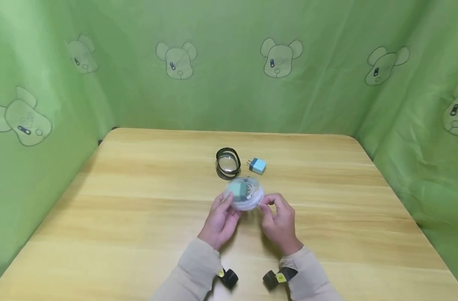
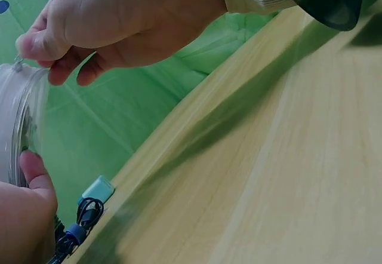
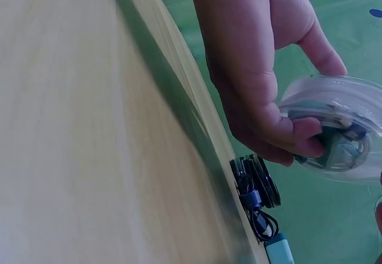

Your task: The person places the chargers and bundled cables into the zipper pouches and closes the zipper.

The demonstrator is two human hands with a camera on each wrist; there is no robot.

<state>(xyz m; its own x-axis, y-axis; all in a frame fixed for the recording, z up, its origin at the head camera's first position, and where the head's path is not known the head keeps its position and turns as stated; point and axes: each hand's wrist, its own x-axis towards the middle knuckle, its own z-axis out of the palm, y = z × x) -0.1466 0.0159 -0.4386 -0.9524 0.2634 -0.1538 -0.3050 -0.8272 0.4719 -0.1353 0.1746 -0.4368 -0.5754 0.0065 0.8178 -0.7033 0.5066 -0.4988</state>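
My left hand [image 1: 221,223] grips a clear round zip pouch [image 1: 254,203], thumb on the near side, held above the table. A light-teal plug charger [image 1: 238,191] and a coiled white cable [image 1: 256,194] show through its wall. At the pouch's right edge, my right hand [image 1: 279,219] pinches a small pull or tab, thumb against index finger. That pinch by the right hand [image 2: 131,25] appears closer in the left wrist view. In the right wrist view, the left hand's [image 3: 250,67] fingers wrap the pouch; only a sliver of the right hand shows at the frame's edge.
Beyond the pouch on the wooden table [image 1: 120,200] stands a clear case with black rims [image 1: 227,164]. A light-blue plug charger [image 1: 258,166] lies to its right. Both wrist views show a black cable with a blue strap [image 3: 252,199] nearby. Green curtains [image 1: 229,100] surround the table.
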